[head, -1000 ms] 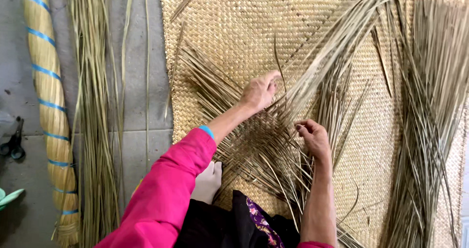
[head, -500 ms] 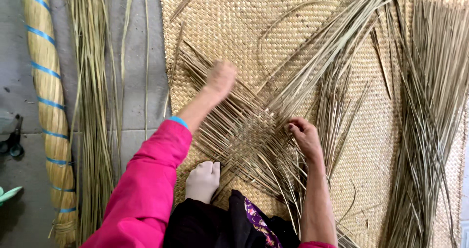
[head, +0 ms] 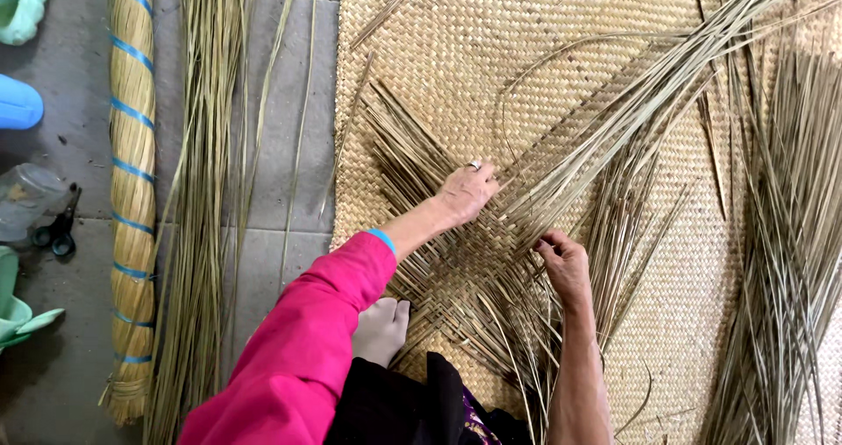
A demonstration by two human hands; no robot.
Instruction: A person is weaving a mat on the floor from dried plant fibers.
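Where the dry reed strips (head: 491,261) cross into a half-woven patch on the woven mat (head: 561,77), the left hand (head: 465,192) lies flat and open on them, fingers spread, while the right hand (head: 563,263), just beside it, pinches a few strips between curled fingers. Loose reeds (head: 789,234) fan out beyond the right hand; well past the left hand lie a reed bundle (head: 206,191), a blue-banded roll (head: 132,191) and scissors (head: 57,230) on the floor.
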